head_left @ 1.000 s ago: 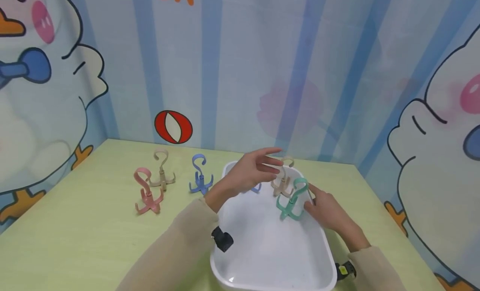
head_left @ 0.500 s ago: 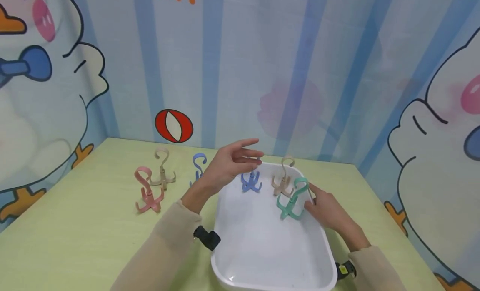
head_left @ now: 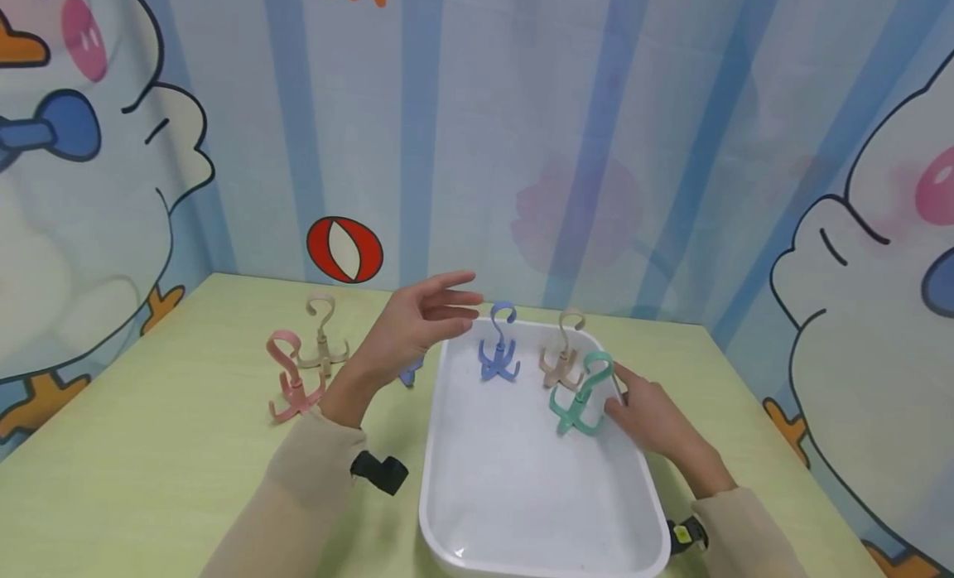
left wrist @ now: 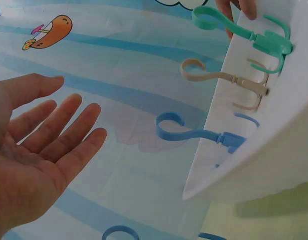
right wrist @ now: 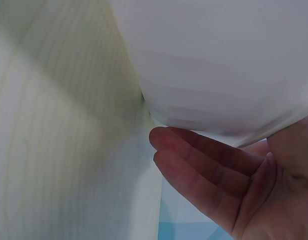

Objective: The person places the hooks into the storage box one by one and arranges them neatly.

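My left hand [head_left: 410,325] hovers with loosely spread fingers and holds nothing; it is just left of a white plastic tub [head_left: 522,512]. It partly hides a blue hook hanger [head_left: 408,374] on the table. At the tub's right rim, my right hand [head_left: 656,421] grips the wall, thumb inside and fingers [right wrist: 209,175] outside. Inside the tub stand a blue hook hanger [head_left: 498,363], a beige hook hanger [head_left: 561,369] and a green hook hanger [head_left: 575,411], each with a curved top hook and several prongs below. The green one is nearest my right thumb.
Left on the yellow-green table [head_left: 149,479] stand a pink hook hanger [head_left: 296,396] and another beige hook hanger [head_left: 324,354]. A blue striped curtain [head_left: 477,147] with cartoon prints hangs behind the table.
My left hand has moved left from above the tub to beside it, uncovering the blue hanger inside and covering the blue one on the table. My right hand stays on the rim.
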Motion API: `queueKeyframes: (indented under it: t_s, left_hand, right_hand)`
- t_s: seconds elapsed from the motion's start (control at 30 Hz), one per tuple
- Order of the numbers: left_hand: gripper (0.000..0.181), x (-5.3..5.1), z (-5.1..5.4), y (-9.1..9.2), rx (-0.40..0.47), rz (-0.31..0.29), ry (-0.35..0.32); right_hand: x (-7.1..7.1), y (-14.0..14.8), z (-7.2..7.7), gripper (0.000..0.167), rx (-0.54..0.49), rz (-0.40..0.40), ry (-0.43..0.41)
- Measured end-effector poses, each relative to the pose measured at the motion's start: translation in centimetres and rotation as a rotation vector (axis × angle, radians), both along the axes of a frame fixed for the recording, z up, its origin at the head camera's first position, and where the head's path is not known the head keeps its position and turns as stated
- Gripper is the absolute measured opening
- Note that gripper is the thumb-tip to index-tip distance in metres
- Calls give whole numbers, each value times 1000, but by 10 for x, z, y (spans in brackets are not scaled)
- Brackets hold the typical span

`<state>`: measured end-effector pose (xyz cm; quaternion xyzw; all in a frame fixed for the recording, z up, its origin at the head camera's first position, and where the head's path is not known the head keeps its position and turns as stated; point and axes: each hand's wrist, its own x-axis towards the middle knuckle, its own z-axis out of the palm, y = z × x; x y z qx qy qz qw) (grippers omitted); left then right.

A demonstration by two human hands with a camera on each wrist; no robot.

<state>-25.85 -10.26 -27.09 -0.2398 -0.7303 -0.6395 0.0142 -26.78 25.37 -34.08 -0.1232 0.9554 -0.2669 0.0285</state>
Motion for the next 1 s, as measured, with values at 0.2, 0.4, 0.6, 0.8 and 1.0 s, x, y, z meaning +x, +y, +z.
queueKeyframes:
  t_s: [0.2,0.4,0.6,0.8,1.0]
  left_hand:
    - [61,6,-4,-15,-35,47,3]
    - [60,6,-7,-26,-77,79,18]
    - [62,7,-5,-40,-98,88,9]
    - [63,7,-3,-54,-170,107,-3]
    - [63,8,0,-67,-257,126,25]
  right_hand:
    - [0,0,0,68,5,4,5]
    - [1,0,0,69,6,4,1]
    - [0,0,0,68,1,18,10]
    - [0,0,0,68,-6,15,4]
    - [1,1,1,68,-2,18,6]
